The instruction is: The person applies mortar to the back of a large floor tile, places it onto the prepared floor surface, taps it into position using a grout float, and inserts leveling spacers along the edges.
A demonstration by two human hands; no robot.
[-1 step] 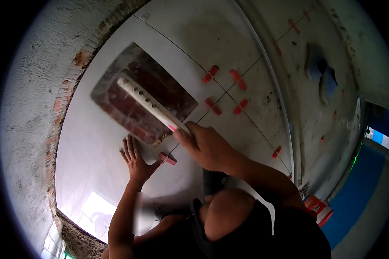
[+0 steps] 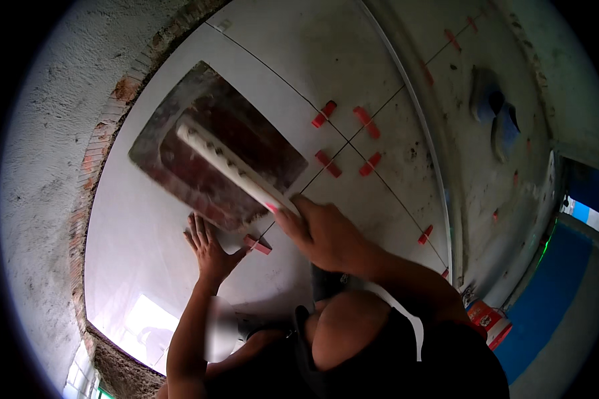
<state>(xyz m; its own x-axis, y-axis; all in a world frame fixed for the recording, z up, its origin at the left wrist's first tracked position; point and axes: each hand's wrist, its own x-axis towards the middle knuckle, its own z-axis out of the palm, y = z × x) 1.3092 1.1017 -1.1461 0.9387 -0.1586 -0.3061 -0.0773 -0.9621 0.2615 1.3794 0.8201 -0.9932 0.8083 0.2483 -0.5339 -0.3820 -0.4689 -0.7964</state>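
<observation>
In my right hand [image 2: 329, 234] is the end of a white handle, fingers wrapped round it. The handle belongs to a tile-tapping paddle [image 2: 219, 149] with a broad, reddish-brown, dirt-smeared plate, held over the pale floor tiles [image 2: 146, 249]. Its outline is slightly blurred. My left hand [image 2: 209, 253] lies flat on a tile with its fingers stretched out, close to the paddle's lower edge. Beside its thumb, a red levelling wedge [image 2: 258, 245] sits on a tile joint. Several more red wedges [image 2: 328, 163] stand around the crossing of the joints.
A rough grey wall [image 2: 56, 120] curves along the left, with broken brick at its foot. To the right, a raised edge strip [image 2: 416, 92] borders the tiles. Beyond it are a pair of blue-grey shoes [image 2: 507, 130], a red and white bucket [image 2: 491, 322] and a blue surface [image 2: 552, 286].
The paddle looks larger and has risen a little toward me. My right hand has shifted slightly with it. My left hand stays in place on the tile.
</observation>
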